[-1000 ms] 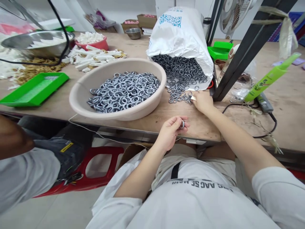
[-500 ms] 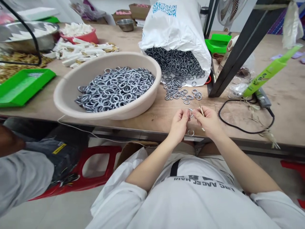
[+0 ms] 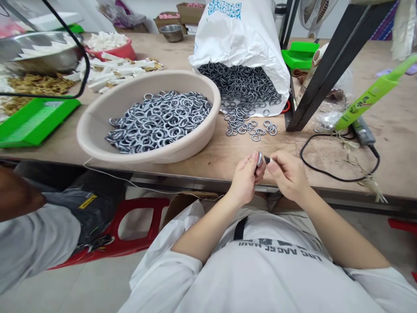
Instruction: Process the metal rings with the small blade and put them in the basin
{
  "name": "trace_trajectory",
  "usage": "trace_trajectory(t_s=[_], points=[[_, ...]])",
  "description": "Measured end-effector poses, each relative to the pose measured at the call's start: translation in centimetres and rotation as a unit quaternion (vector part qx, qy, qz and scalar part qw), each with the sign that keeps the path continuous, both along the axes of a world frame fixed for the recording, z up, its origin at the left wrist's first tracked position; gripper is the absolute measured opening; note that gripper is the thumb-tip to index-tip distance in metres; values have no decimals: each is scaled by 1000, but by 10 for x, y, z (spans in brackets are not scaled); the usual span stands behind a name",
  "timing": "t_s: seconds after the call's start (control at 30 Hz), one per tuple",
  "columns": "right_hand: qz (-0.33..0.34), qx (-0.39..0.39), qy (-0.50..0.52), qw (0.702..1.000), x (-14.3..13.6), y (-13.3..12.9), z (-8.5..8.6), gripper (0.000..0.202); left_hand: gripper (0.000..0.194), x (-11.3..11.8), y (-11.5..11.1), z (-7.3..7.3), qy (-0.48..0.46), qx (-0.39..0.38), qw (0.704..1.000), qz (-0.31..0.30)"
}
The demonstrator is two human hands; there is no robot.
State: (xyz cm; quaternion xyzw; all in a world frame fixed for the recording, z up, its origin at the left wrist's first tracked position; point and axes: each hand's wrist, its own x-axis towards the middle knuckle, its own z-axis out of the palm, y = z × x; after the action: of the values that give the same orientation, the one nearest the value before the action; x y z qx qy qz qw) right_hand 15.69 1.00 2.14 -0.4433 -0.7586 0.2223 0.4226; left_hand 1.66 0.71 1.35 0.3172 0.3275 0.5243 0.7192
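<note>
Near the table's front edge, my left hand (image 3: 246, 177) pinches a grey metal ring (image 3: 259, 159) between thumb and fingers. Close beside it, my right hand (image 3: 288, 174) is closed on a small dark piece (image 3: 267, 160) that points toward the ring; what it is cannot be made out. Loose rings (image 3: 256, 138) lie on the table just beyond my hands. They spill from a white sack (image 3: 237, 39) lying on its side. To the left, a beige basin (image 3: 94, 150) holds a large heap of the same rings.
A black metal post (image 3: 325, 74) rises right of the sack. Further right are a green tube (image 3: 365, 102) and a black cable (image 3: 329, 174). Green trays (image 3: 39, 121), a steel bowl (image 3: 52, 61) and white strips lie left. A person's arm (image 3: 19, 195) is at lower left.
My hands have turned and sit slightly apart. The pale thin piece at my right hand no longer shows, and a dark piece does. The second ring hanging below my hands is out of sight.
</note>
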Motion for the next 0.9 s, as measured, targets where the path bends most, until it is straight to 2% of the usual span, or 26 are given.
trace_trajectory(t_s=[0.13,0.3,0.5,0.6,0.77,0.9], points=[[1,57,-105,993,2,-9,6,30,48,1,-2,0,-7,-7,1000,18],[6,74,-128,989,3,-8,8,31,42,2,-4,-2,-13,3,1000,17],[21,86,-135,987,2,-10,10,34,46,1,-5,-1,-9,-4,1000,10],[23,58,-117,991,6,-6,8,36,46,1,-9,-2,-8,7,1000,-6],[-74,-56,-12,996,19,16,-3,42,46,-5,-15,2,-4,63,994,-85],[-97,-73,51,991,24,24,-9,46,48,-17,-8,7,10,42,999,-29]])
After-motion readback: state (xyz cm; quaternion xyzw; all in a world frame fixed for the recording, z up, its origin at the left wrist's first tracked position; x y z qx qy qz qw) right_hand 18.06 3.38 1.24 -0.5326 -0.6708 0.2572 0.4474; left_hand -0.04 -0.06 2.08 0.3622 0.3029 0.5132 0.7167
